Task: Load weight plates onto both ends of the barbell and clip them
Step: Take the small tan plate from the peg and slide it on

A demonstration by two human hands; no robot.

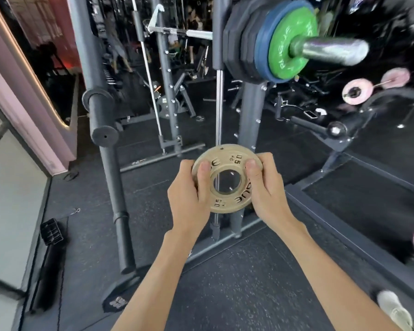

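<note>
A small tan weight plate marked 0.5 kg is held flat-on in front of me at waist height. My left hand grips its left rim and my right hand grips its right rim, thumbs on the face. The barbell sleeve sticks out at the top right, well above the plate. On it sit a green plate, a blue plate behind it and black plates further in. No clip shows on the sleeve.
Grey rack uprights and a padded black post stand ahead on dark rubber flooring. A mirror reflects the gym behind. Pink plates lie at the right. A black tray sits on the floor at left.
</note>
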